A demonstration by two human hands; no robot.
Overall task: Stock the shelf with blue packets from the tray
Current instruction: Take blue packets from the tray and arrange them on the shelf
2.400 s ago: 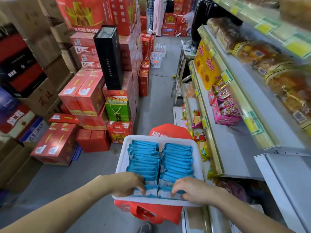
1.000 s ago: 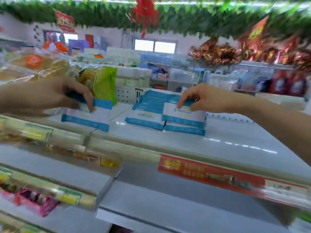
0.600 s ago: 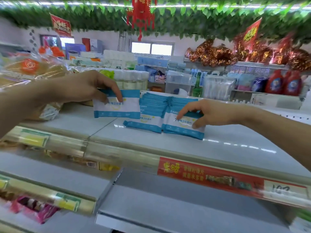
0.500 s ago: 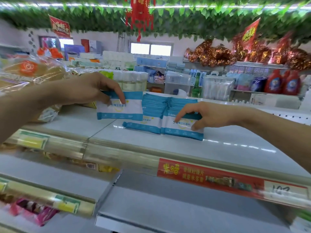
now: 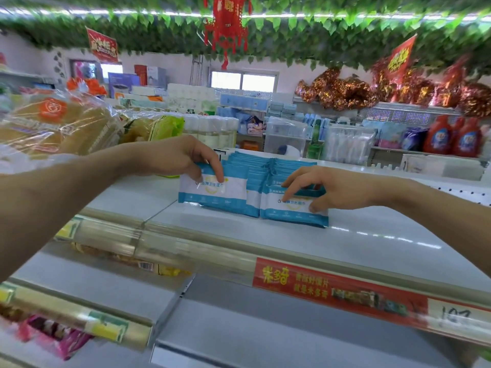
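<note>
On the white metal shelf [image 5: 372,243], the left hand [image 5: 183,158] is pinching a flat blue-and-white plastic packet [image 5: 212,192] upright beside two standing rows of packets [image 5: 255,168], while the right hand [image 5: 326,187] is gripping the right row's front packet [image 5: 292,212]. Placement is apparently finishing; releasing comes next, the tray lying out of view.

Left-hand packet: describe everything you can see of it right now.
The left-hand packet is a flat, glossy pouch, white across the middle with blue bands top and bottom, a yellow ring emblem and print too blurred to read. It stands upright, face toward the camera, in front of the left row of blue packets on the white shelf. The left hand pinches its top edge from above, fingertips on its face. Its lower edge seems at or just above the shelf surface.
</note>
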